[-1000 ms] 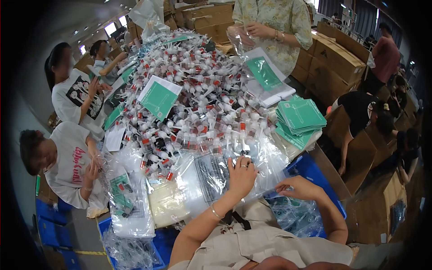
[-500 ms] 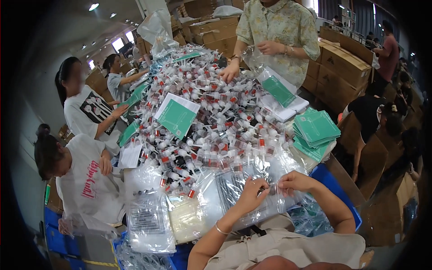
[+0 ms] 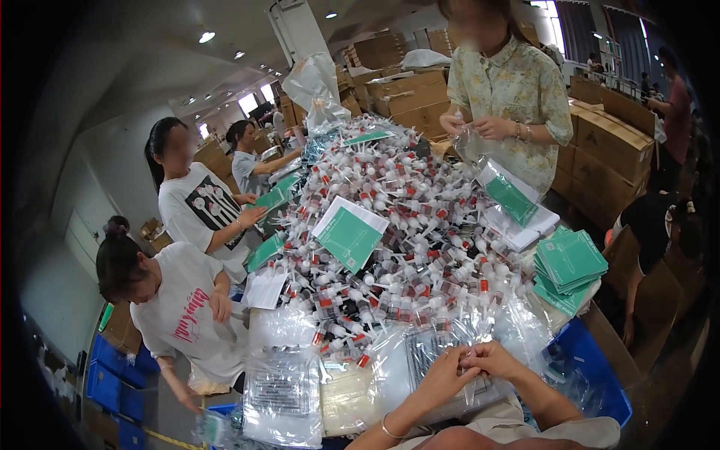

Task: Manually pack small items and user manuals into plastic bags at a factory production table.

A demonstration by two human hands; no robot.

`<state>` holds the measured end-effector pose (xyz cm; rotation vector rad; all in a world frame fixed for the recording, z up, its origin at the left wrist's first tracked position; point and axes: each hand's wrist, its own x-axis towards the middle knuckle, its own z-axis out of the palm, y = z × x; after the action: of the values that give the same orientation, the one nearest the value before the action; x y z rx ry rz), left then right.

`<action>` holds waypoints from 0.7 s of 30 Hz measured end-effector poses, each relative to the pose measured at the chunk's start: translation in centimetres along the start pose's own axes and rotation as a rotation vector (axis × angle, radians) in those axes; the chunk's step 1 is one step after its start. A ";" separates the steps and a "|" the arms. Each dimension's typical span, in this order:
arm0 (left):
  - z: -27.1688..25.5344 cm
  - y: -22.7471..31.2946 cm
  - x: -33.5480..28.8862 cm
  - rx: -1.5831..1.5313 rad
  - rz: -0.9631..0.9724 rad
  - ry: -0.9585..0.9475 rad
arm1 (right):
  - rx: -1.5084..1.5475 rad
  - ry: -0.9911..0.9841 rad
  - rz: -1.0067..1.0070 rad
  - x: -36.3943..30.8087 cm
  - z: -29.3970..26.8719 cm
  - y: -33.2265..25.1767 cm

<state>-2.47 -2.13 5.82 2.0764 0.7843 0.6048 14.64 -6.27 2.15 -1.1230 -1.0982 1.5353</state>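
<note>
Left hand: fingertips narrowed; cannot tell what's held
Right hand: touching left, grip likewise
Clear bags: under hands, surface's near edge
Bottles: heaped beyond bags

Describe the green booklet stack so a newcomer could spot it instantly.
Start from the large heap of small bottles. At its right edge, beyond the blue bin, sits the stack of green booklets. Unlike the booklet lying mid-heap, it is several deep and fanned.
</note>
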 end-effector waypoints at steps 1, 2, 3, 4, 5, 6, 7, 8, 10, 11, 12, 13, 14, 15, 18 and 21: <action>-0.5 -0.2 0.0 0.024 -0.020 -0.042 | -0.017 0.028 0.029 0.1 0.3 -0.2; -0.7 -0.2 0.0 0.028 -0.021 -0.043 | -0.032 0.057 0.061 0.1 0.6 -0.2; -0.8 -0.2 -0.1 -0.047 -0.069 -0.060 | -0.028 0.056 0.059 0.2 0.9 0.1; -0.8 -0.3 -0.2 -0.124 -0.117 -0.078 | -0.090 0.092 0.025 0.2 1.1 0.5; -0.7 -0.9 -0.4 -0.122 -0.121 -0.074 | -0.154 0.123 -0.008 0.2 1.4 0.7; -0.4 -2.0 -0.5 -0.305 -0.212 -0.115 | -0.151 0.119 -0.008 0.3 1.5 0.9; -0.2 -2.8 -0.5 -0.489 -0.302 -0.155 | -0.231 0.156 -0.031 0.3 1.6 1.0; -0.2 -3.0 -0.4 -0.491 -0.305 -0.159 | -0.311 0.200 -0.050 0.2 1.8 1.2; -0.2 -3.2 -0.3 -0.509 -0.284 -0.177 | -0.378 0.246 -0.163 0.4 2.2 1.6; -0.1 -3.3 -0.2 -0.509 -0.287 -0.179 | -0.447 0.287 -0.283 0.5 2.4 1.7; 0.1 -3.3 -0.2 -0.534 -0.302 -0.169 | -0.445 0.288 -0.280 0.4 2.4 2.0; 0.2 -3.3 -0.2 -0.559 -0.317 -0.158 | -0.447 0.296 -0.252 0.3 2.4 2.2; 0.2 -3.1 -0.2 -0.560 -0.319 -0.160 | -0.448 0.305 -0.225 0.2 2.4 2.2; 0.2 -2.9 -0.2 -0.524 -0.335 -0.162 | -0.447 0.306 -0.223 0.0 2.6 1.8; 0.4 -2.1 -0.1 -0.420 -0.341 -0.152 | -0.550 0.353 -0.272 -0.6 3.1 1.1; 1.3 -2.5 -0.1 -0.189 -0.220 -0.082 | -0.530 0.401 -0.299 -0.9 3.2 2.2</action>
<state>-2.49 -1.73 3.04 1.8025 0.8607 0.4511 11.36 -8.05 0.73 -1.4611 -1.3501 0.7555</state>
